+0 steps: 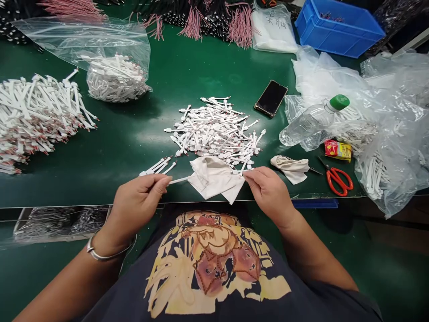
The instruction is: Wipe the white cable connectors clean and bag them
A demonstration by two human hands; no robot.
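My left hand (142, 197) pinches one end of a short white cable (179, 180), which reaches right to the edge of a white cloth (209, 179). At the right side of that cloth, my right hand (270, 192) has thumb and forefinger closed on a small white connector piece (238, 172). The cloth lies crumpled at the table's front edge between both hands. Just beyond it spreads a loose pile of short white cables (214, 132). Several more cables (159, 165) lie side by side above my left hand.
A large cable heap (40, 116) and a filled clear bag (115, 78) are on the left. Rightward lie a phone (271, 98), a bottle (306, 123), a folded cloth (291, 167), red scissors (339, 180), a snack packet (338, 150) and plastic bags (395, 116). A blue bin (338, 29) stands behind.
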